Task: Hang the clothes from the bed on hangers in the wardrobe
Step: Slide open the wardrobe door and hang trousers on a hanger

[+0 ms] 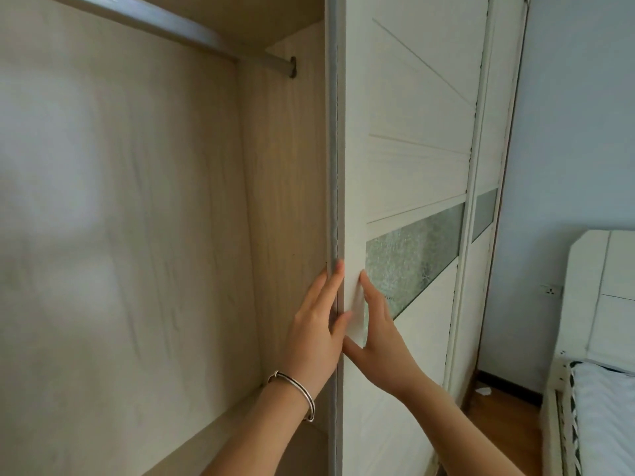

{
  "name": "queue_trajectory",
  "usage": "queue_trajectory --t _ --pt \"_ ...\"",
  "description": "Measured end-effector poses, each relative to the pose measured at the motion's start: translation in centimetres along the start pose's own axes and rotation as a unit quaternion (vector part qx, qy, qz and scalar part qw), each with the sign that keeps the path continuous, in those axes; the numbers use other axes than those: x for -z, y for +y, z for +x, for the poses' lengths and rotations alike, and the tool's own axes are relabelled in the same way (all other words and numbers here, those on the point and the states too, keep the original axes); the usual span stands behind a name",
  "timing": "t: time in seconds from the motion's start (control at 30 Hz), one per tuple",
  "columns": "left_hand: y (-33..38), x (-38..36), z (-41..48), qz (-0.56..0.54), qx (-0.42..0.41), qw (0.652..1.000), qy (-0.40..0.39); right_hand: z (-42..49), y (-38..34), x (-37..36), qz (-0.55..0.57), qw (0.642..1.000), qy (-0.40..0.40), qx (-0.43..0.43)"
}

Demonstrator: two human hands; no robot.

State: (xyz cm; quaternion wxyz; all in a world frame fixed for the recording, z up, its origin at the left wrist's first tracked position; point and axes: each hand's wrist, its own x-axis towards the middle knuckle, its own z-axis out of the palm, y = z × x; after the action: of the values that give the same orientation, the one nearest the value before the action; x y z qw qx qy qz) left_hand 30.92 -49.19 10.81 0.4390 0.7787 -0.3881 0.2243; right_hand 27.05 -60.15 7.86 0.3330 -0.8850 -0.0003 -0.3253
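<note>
View from head height into an open wardrobe (137,235) on the left; its bare rail (192,34) runs across the top, with no hangers or clothes in view. A white sliding door (412,166) fills the middle, its grey edge (331,166) standing upright from top to bottom of the view.

Both hands meet on that edge, low in the scene. The left hand (314,331), with a bangle (299,389) at the wrist, lies along the edge with fingers straight and pointing up, thumb crossing onto the door's front; it holds nothing. The right hand (381,338) lies flat on the door's white face just right of the edge, fingers straight, thumb spread left until it almost touches the left hand; it too holds nothing.

The door's long axis is vertical, so any slide would go sideways, left or right; which way cannot be told.

The bed (601,407) is at the far right, well apart from both hands, and the right hand is nearer to it; only white bedding shows, so the clothes are probably out of view, and fetching them likely means turning right.
</note>
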Motion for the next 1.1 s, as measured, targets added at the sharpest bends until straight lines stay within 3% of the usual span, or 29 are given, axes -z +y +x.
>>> queue_trajectory --t 0.2,0.27,0.37,0.57,0.77,0.83,0.93,1.03,1.1 --pt "0.3 1.1 -0.8 -0.017 0.027 0.999 -0.022 -0.3 -0.8 0.0 0.001 1.000 0.020 -0.010" --pt "-0.3 2.4 -1.5 0.011 0.021 0.999 -0.027 -0.6 -2.0 -0.3 -0.027 0.994 0.110 0.006" --pt "-1.4 6.0 -2.7 0.059 0.020 0.998 0.001 -0.7 -5.4 -1.1 -0.002 0.970 0.213 0.114" --pt "-0.4 18.3 -5.8 0.148 0.057 0.978 0.135 1.5 -13.8 -5.3 0.036 0.954 0.128 0.267" --pt "3.1 31.5 -9.1 0.272 0.029 0.916 0.294 3.8 -24.5 -8.8 0.152 0.926 0.077 0.336" --pt "4.1 34.8 -9.0 0.273 0.025 0.905 0.325 4.9 -28.2 -9.0 0.222 0.922 0.039 0.314" --pt "5.2 38.9 -6.5 0.174 0.042 0.917 0.358 7.6 -33.6 -9.3 0.361 0.901 -0.015 0.240" --pt "5.8 41.1 -2.5 0.099 0.137 0.931 0.323 10.7 -38.4 -9.1 0.470 0.866 -0.039 0.165" --pt "5.3 42.3 0.0 0.091 0.203 0.931 0.289 12.6 -41.0 -8.8 0.482 0.860 -0.089 0.140"
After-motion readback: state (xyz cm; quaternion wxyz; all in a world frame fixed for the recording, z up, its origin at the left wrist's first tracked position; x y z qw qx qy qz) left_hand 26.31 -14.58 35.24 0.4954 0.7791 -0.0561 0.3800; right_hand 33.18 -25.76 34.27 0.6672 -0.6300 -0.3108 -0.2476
